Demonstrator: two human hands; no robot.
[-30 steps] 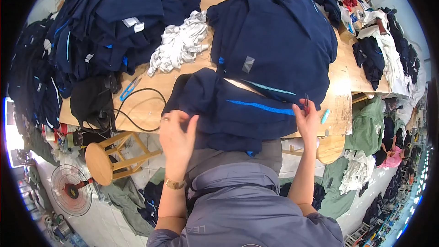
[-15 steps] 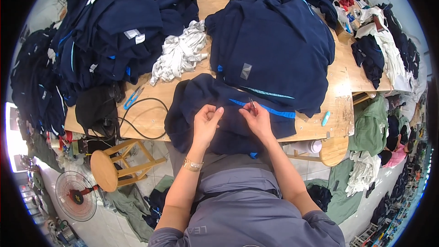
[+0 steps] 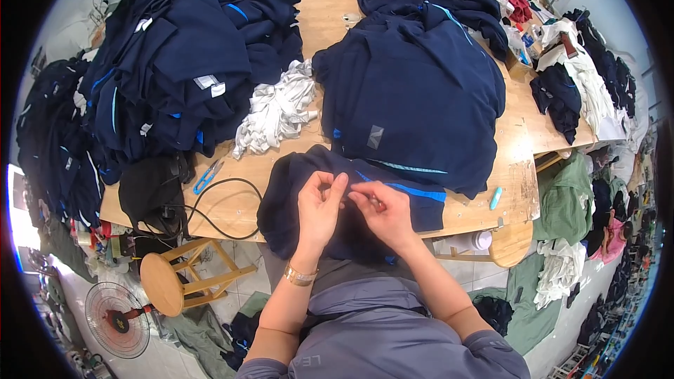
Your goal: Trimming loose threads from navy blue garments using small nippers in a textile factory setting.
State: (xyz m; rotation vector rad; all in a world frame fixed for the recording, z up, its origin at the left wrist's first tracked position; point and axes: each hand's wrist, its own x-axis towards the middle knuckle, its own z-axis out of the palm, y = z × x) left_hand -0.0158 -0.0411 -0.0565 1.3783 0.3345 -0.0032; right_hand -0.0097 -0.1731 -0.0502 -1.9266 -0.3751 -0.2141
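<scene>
Currently, in each grip, left hand (image 3: 319, 214) and right hand (image 3: 387, 216), fingertips are drawn together; anything held cannot be made out. The hands have been brought close, suggesting fine two-handed work. Beneath, the blue-striped navy garment (image 3: 284, 193) is draped over the desk's (image 3: 518, 200) near edge.

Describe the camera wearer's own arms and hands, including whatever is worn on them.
The left hand and right hand are gloveless. A gold-coloured band, watch or bracelet, circles the left wrist; the right is bare. Short greyish sleeves leave both forearms uncovered.
</scene>
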